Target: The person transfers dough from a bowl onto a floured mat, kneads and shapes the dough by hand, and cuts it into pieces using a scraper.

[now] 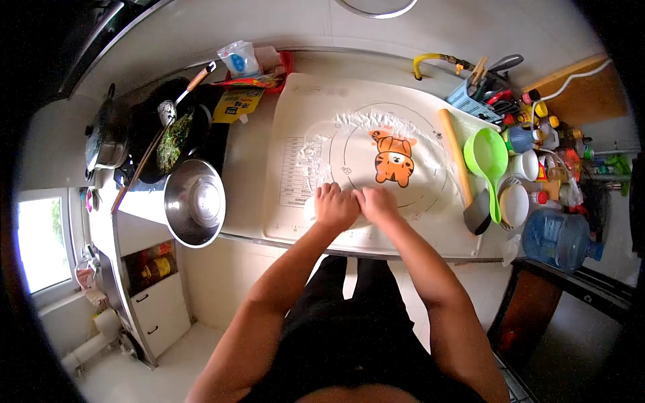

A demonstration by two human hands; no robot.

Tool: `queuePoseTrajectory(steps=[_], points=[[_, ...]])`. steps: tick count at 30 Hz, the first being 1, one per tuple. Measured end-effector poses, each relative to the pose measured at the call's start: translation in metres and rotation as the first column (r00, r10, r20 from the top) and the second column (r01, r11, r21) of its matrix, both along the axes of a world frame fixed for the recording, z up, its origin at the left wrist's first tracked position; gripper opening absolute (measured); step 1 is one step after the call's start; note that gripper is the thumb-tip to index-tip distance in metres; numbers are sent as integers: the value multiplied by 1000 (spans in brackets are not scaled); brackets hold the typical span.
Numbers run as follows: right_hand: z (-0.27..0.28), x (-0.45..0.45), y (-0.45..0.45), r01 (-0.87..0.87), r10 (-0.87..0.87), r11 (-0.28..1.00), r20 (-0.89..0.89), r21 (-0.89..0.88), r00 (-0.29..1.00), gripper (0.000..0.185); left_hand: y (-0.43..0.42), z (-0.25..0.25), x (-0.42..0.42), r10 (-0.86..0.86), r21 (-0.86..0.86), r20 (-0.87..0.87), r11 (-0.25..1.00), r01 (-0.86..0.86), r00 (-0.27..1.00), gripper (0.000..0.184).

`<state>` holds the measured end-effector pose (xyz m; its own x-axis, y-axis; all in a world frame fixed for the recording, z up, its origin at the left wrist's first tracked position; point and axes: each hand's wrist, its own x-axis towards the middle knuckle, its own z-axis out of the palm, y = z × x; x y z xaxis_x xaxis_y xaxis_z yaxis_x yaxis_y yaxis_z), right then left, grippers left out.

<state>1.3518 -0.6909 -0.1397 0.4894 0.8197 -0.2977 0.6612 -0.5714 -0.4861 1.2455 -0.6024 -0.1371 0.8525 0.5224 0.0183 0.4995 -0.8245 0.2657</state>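
My left hand and my right hand are side by side near the front edge of a white mat. The fingers of both are curled closed. Pale material, perhaps dough, shows a little beside and below my left hand, mostly covered by it; what the right fingers hold is hidden. Beyond the hands, white flour lies scattered on the mat around a printed orange tiger. A wooden rolling pin rests along the mat's right side.
Right of the mat are a green ladle, a dark scraper, a bowl, a blue basket, bottles and a water jug. At left stand a steel bowl, a pan of chopped greens and a pot.
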Motion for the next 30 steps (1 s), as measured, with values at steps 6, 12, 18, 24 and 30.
queuePoseTrajectory(steps=[6, 12, 18, 24, 30], points=[[-7, -59, -44, -53, -136, 880, 358, 472, 924, 17, -35, -15, -44, -64, 120, 366, 993, 22, 928, 28], [-21, -7, 9, 56, -162, 948, 325, 312, 932, 10, 10, -31, 14, 17, -17, 168, 1000, -14, 986, 22], [-58, 59, 61, 159, -264, 933, 312, 323, 913, 13, 54, -34, 84, 117, -159, 120, 982, -97, 986, 20], [-70, 76, 75, 191, -298, 938, 392, 290, 870, 13, 69, -37, 103, 140, -132, 90, 983, -128, 986, 32], [-9, 5, 63, 228, -232, 972, 80, 52, 969, 21, 71, -4, 41, 63, -288, -278, 947, -145, 958, 33]])
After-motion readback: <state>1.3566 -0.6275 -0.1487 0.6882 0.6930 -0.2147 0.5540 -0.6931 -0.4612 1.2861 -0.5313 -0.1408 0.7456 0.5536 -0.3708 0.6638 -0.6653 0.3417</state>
